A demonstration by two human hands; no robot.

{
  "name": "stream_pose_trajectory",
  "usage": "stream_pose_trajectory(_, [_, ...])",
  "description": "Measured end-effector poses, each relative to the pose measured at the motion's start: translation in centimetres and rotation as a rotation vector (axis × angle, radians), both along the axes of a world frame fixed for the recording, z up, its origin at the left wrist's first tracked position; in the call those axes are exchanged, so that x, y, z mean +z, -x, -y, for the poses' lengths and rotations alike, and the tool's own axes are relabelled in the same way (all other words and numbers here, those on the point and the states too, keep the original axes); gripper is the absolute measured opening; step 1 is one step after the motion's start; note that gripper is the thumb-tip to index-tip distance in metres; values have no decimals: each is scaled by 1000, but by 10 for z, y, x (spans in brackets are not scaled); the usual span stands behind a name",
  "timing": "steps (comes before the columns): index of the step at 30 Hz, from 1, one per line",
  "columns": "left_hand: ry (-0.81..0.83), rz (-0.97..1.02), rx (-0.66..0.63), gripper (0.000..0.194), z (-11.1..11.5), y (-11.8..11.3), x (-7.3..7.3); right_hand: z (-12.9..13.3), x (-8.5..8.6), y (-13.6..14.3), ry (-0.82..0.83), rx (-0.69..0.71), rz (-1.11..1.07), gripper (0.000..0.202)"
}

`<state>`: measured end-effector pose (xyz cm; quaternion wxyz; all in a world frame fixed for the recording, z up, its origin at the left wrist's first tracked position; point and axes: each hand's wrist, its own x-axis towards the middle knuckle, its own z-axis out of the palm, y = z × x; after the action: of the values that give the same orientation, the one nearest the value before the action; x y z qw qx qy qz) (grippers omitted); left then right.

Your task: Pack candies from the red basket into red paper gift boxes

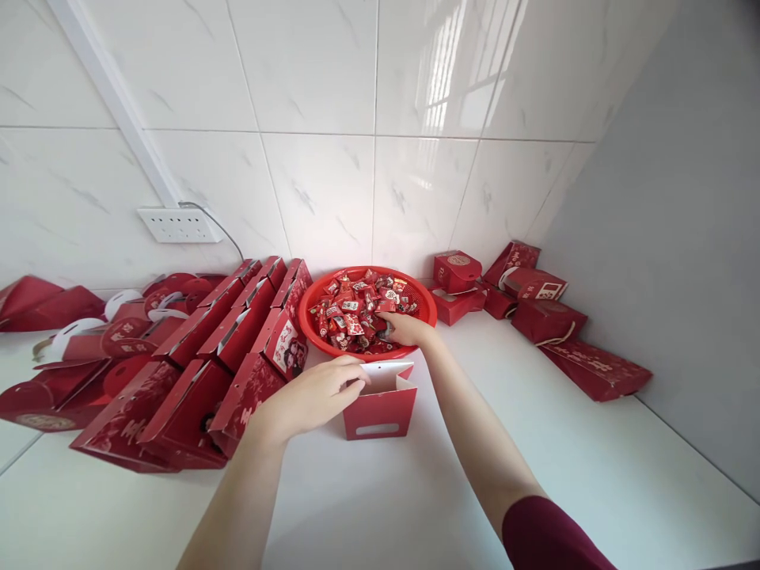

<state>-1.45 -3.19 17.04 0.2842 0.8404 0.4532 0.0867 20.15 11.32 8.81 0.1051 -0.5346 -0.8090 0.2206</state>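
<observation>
An upright red paper box point(380, 415) with its top open stands on the white table point(350, 499). My left hand point(324, 394) holds the box's upper left edge, with its fingers curled at the opening. Behind the box sits a round red basket point(305, 317) with many red wrapped candies point(353, 305). At the basket's right side my right hand point(400, 328) reaches in, its fingers bent down among the candies. Something grey shows by its fingertips, too small to make out.
Rows of red boxes point(172, 412) stand on the left, with more folded boxes point(51, 392) beyond them. Several red boxes point(599, 368) lie at the right by the grey wall. A power strip point(179, 226) is on the tiled wall.
</observation>
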Motion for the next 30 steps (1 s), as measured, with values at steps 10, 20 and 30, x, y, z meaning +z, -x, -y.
stream_pose_trajectory(10, [25, 22, -7, 33, -4, 1, -3, -9, -14, -2, -107, -61, -273, 51])
stream_pose_trajectory(20, [56, 10, -15, 33, -7, 3, -3, -5, -12, -11, -192, -150, -534, 42])
stream_pose_trajectory(30, [54, -32, -11, 33, -8, 2, 2, 0, -9, -2, -4, 12, -280, 74])
